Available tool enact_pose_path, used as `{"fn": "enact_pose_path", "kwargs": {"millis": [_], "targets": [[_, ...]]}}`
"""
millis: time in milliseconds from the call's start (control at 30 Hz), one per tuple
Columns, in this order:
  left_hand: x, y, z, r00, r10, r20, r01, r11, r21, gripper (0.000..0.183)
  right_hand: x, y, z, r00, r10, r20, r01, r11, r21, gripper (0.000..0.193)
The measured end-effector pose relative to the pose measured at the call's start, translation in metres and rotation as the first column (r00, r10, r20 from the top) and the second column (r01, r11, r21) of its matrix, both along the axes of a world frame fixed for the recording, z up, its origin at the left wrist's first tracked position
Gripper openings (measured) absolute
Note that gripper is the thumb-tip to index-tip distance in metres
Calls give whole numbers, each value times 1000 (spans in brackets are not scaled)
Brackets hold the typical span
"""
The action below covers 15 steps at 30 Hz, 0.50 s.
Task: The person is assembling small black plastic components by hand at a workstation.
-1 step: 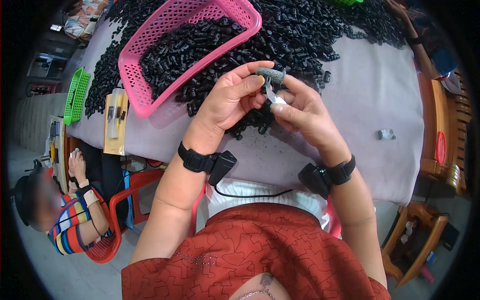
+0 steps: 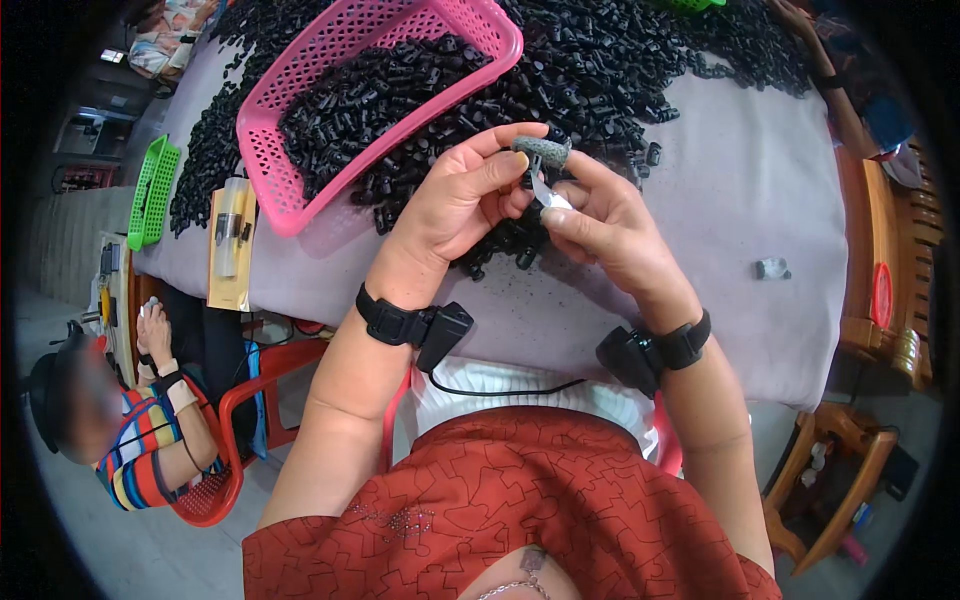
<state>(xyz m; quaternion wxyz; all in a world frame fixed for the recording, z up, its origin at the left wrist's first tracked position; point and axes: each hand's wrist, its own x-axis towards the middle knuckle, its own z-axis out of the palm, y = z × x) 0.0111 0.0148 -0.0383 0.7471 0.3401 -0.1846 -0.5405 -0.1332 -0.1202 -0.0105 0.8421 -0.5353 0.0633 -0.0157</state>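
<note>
Above the near edge of the table, my left hand point(image 2: 448, 200) pinches a small dark grey, speckled, rounded piece point(image 2: 542, 151) between thumb and fingers. My right hand point(image 2: 620, 232) is closed round a small knife point(image 2: 547, 197) with a pale, shiny blade; most of its handle is hidden by the fingers. The blade's tip points up at the underside of the grey piece, though I cannot tell whether it touches. Just beyond both hands lies a large heap of small black plastic parts point(image 2: 590, 85). A few of them lie below my fingers.
A pink perforated basket point(image 2: 262, 165) rests tilted in the heap, with black parts inside. Left of it are a yellow card with a clear tube point(image 2: 229, 230) and a green basket point(image 2: 152, 192). A small grey piece point(image 2: 772, 268) lies at right. Another person point(image 2: 160, 440) sits at left.
</note>
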Motion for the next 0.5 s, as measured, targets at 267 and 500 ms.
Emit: {"fn": "enact_pose_path", "kwargs": {"millis": [267,500], "targets": [[-1,0,-1,999,-28,-23,27,999,-41,45,0,0,-2,999,15,28,-16,999,35,49],[0,0,-3,994,-40,-103,37,999,-35,44,2,0,-6,1000,-19,7,19,999,49,46]]}}
